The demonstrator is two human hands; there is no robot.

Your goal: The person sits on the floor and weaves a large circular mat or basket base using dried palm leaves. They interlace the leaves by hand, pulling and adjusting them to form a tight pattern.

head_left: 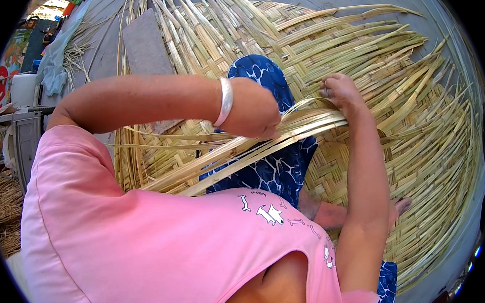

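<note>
My left hand [251,108], with a pale bangle [224,102] at its wrist, is closed over a bundle of split bamboo strips [226,152]. Its fingertips are mostly hidden beneath the hand. The strips slant up to the right across my lap. At their upper right end, my right hand [342,94] is closed, fingers pinched on a thin strip that curves back toward the left. Below both hands spreads a large woven bamboo mat [331,174], its loose strip ends fanning out at the far side and the right.
Patterned blue cloth [262,169] covers my legs, and a bare foot [401,206] rests on the mat. A flat grey slab [148,44] lies on the far left part. Beyond it are translucent plastic sheeting [57,68] and a grey metal frame [27,138].
</note>
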